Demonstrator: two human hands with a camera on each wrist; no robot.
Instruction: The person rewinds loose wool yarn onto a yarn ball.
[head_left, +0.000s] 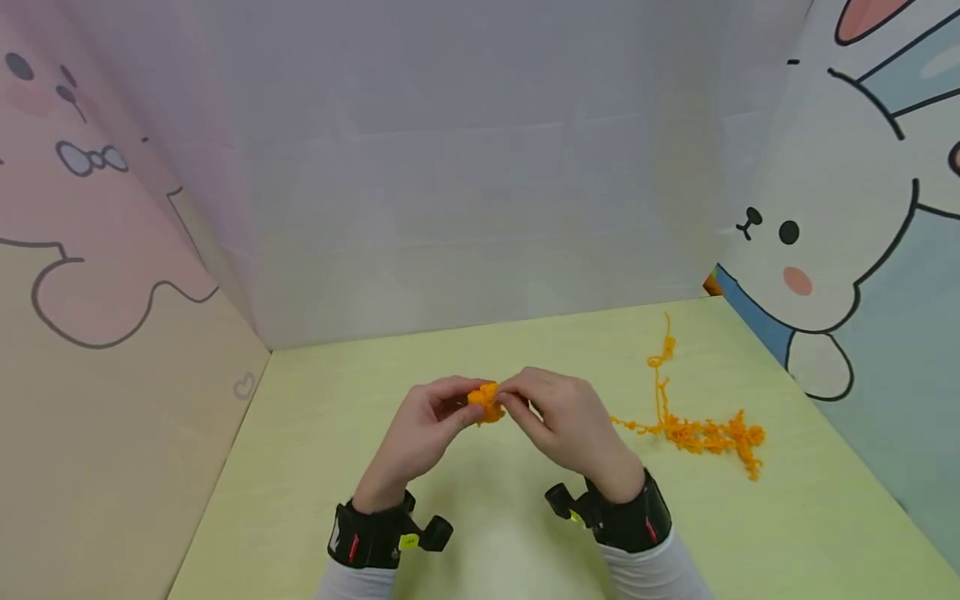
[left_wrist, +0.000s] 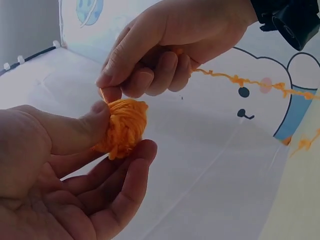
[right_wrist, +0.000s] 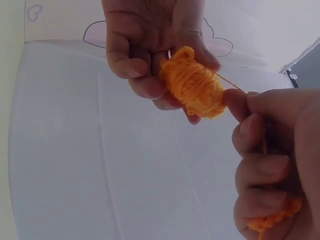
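Note:
A small wound ball of orange yarn (right_wrist: pixel 195 85) is held by my left hand (head_left: pixel 420 429), its thumb on one side and fingers on the other. Close beside it, my right hand (head_left: pixel 566 417) pinches the yarn strand (right_wrist: pixel 231 83) between thumb and forefinger. That strand runs taut from the ball to the pinch. More of the yarn passes through the right hand's curled lower fingers, where a crinkled bunch (right_wrist: pixel 275 217) shows. From there a knotted length (left_wrist: pixel 240 80) trails off to the right in the left wrist view. Both hands are above the table.
On the pale yellow table (head_left: pixel 315 500), a tangled heap of orange yarn (head_left: pixel 708 435) lies right of the hands, with a thin strand (head_left: pixel 660 375) stretching toward the back edge. A white curtain (head_left: pixel 465 183) stands behind; printed cartoon panels (head_left: pixel 862 275) flank both sides.

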